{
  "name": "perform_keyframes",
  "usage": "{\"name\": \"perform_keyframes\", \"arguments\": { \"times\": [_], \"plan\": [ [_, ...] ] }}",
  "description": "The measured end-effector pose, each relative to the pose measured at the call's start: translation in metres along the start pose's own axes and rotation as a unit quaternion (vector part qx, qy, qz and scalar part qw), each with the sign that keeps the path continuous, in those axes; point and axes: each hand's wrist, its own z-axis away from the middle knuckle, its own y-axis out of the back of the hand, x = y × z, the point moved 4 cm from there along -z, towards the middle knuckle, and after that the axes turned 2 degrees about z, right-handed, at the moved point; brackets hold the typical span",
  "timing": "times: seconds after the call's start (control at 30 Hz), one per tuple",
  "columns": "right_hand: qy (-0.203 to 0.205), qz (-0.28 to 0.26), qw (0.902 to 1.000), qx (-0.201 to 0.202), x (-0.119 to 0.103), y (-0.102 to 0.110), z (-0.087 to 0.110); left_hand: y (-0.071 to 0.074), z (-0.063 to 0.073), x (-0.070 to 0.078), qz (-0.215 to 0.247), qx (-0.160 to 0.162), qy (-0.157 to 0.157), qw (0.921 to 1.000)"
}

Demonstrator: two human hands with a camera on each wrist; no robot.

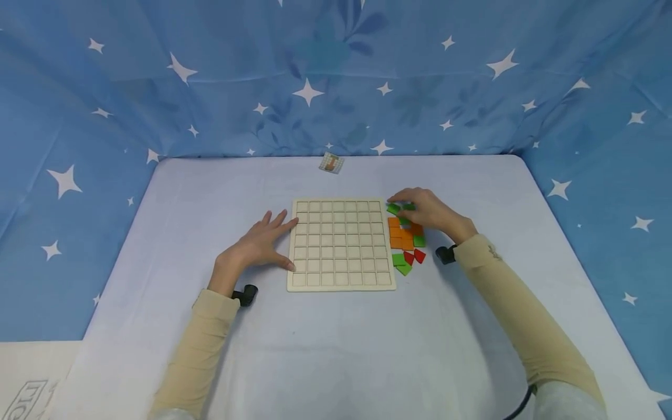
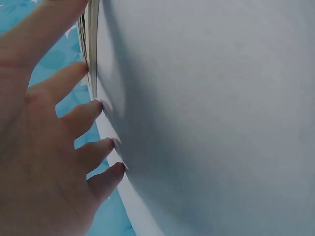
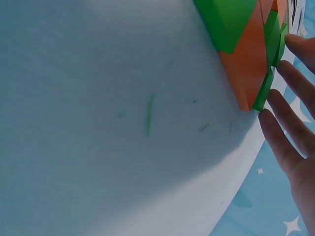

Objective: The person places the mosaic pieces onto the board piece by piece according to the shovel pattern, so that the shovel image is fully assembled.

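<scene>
A pale square board (image 1: 340,245) marked with a grid of shallow cells lies flat on the white table. My left hand (image 1: 259,242) is spread at its left side, with thumb and fingertips right at the edge. In the left wrist view, the fingers (image 2: 81,118) are apart with nothing between them. Beside the board's right edge, my right hand (image 1: 433,211) reaches over small green tiles (image 1: 394,208). The right wrist view shows its fairly straight fingertips touching the edges of green tiles (image 3: 265,91), next to an orange tile (image 3: 243,73).
Below the right hand, orange tiles (image 1: 399,233) sit packed together along the board. Red pieces (image 1: 419,255) and lighter green pieces (image 1: 399,260) lie nearer the front. A small patterned card (image 1: 332,163) rests at the table's back edge, before a blue starry curtain (image 1: 336,76).
</scene>
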Motion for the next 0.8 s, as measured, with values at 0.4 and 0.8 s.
{"name": "perform_keyframes", "arguments": {
  "times": [0.4, 0.8],
  "plan": [
    [0.007, 0.019, 0.9998, 0.005, -0.0055, 0.0032, -0.0051, -0.0052, 0.0026, 0.0073, -0.011, 0.014, -0.006, 0.9998],
    [-0.041, 0.026, 0.9988, 0.006, 0.0013, -0.0025, -0.0072, -0.0040, 0.0008, 0.0094, -0.010, 0.003, 0.008, 0.9999]
  ]
}}
